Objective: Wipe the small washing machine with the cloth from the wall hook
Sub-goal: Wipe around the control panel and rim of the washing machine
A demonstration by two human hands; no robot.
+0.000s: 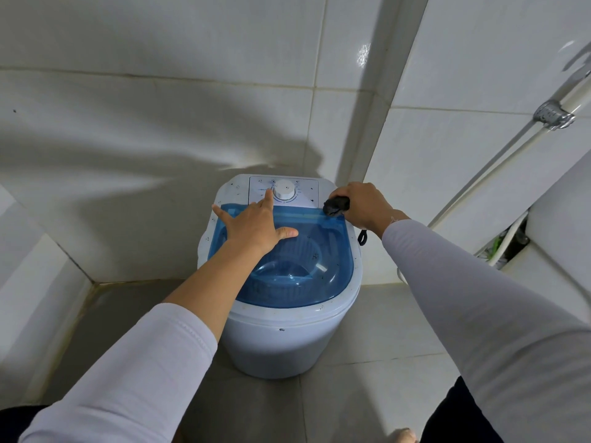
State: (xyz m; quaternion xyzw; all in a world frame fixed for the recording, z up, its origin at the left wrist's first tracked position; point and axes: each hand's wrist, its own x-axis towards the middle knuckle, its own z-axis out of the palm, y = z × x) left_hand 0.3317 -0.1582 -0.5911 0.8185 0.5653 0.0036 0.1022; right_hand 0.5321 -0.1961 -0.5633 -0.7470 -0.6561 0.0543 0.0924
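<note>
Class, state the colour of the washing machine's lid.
The lid is translucent blue, seen best in the head view.

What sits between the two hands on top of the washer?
In the head view, the white dial and a strip of blue lid lie between the left hand and the right hand gripping the dark cloth.
</note>
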